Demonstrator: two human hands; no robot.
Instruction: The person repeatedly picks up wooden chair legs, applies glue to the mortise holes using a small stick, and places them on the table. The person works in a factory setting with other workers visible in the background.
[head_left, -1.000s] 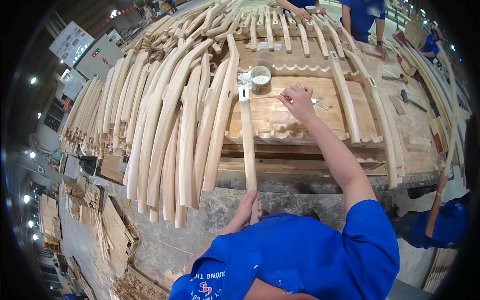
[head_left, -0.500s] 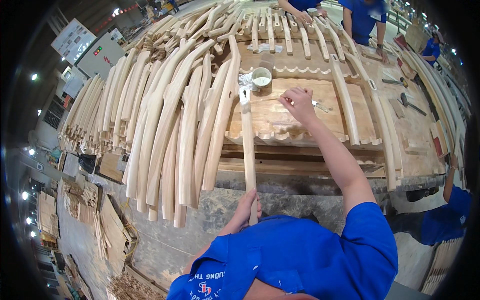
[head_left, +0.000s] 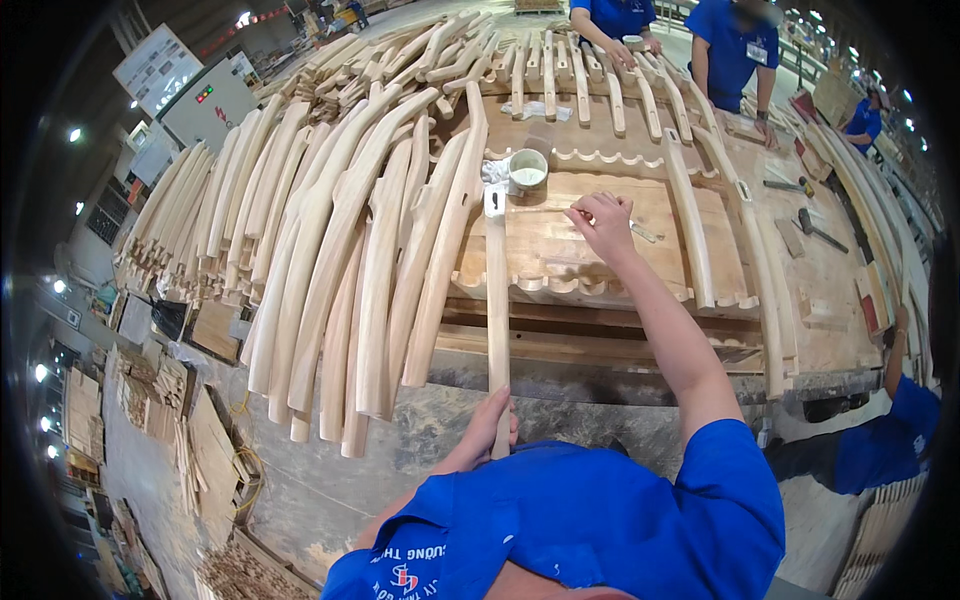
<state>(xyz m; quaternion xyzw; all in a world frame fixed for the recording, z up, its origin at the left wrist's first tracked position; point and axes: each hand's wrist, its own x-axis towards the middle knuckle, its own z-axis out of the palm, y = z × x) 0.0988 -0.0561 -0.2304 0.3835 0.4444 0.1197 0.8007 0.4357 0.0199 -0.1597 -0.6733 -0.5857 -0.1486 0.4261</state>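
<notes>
My left hand is closed around the lower end of a long pale wooden leg, close to my body. The leg points away from me, its far end at the bench, with a dark slot and a whitish patch. Over the bench, my right hand is closed in a pinch; whatever is between its fingertips is too small to make out. A small flat tool shows beside that hand. Beyond the leg's slotted end, a cup of white paste stands next to a crumpled white cloth.
Curved wooden legs are stacked at the left, overhanging the bench edge. Notched wooden racks cross the bench, bearing more pieces. Hammers lie at the right. Co-workers in blue stand at the far side.
The view has shifted slightly, so the bench appears lower. My left hand keeps its hold on the leg. My right hand stays pinched over the bench, slightly farther from the leg's slotted end.
</notes>
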